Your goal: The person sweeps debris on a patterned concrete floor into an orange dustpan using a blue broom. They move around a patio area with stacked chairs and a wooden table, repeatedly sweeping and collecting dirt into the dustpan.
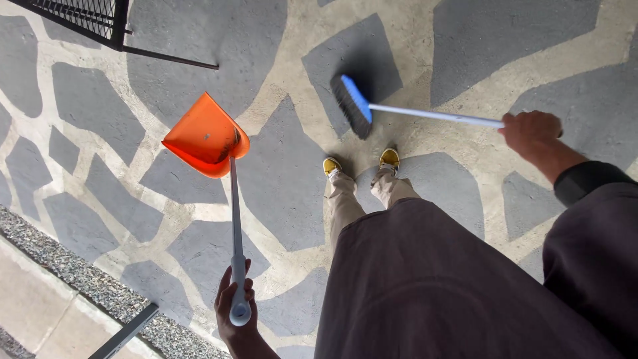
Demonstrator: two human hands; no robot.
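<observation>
My left hand (234, 307) grips the top of a long pale handle (236, 219) that ends in an orange dustpan (206, 136), held off the ground at the left. My right hand (531, 131) holds the white handle (435, 115) of a broom whose blue-backed head with dark bristles (352, 105) rests on the pavement just ahead of my feet. My yellow shoes (361, 162) and beige trousers show below the broom head.
The ground is pale concrete with grey stone-shaped patches (279, 179). A black metal grate and bar (100, 23) stand at the top left. A gravel strip (86, 279) and a pale kerb run along the lower left, with a dark metal bar (126, 332) near the bottom.
</observation>
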